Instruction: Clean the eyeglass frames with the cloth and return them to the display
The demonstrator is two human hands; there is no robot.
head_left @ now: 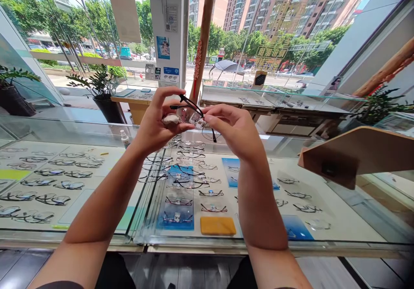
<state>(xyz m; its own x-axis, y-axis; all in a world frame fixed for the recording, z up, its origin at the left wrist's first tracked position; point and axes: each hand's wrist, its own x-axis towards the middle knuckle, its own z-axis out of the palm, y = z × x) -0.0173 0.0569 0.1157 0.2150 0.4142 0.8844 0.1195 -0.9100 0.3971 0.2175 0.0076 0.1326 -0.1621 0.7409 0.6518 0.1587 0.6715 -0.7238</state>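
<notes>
- The left hand (155,123) is pinching the glasses (190,114) from their 9 o'clock side. Its thumb is pressing a small pale wad (170,119), soft-looking and crumpled, against one lens, and its fingers are curling over the top rim.
- The right hand (234,127) is gripping the glasses from 3 o'clock, with thumb and fingertips closed together on the far lens edge.
- The glasses are hanging in the air between both hands, above the counter, near the middle of the view. They have thin dark rims and clear lenses, with one slim temple arm angling up and another pointing down.
- The glass counter (339,233) is stretching flat and glossy beneath the forearms, reflecting the sky.
- Rows of spectacle frames (51,181) are lying under the glass towards 8 o'clock, most of them thin wire.
- A yellow rectangular pad (217,226) with rounded corners is lying at 6 o'clock, beside blue display cards (176,213).
- A tan wooden stand (355,153), slanted and smooth, is jutting in at 3 o'clock.
- A round wooden pole (202,43) is leaning at 12 o'clock.
- A leafy potted plant (103,86) is standing at 10 o'clock.
</notes>
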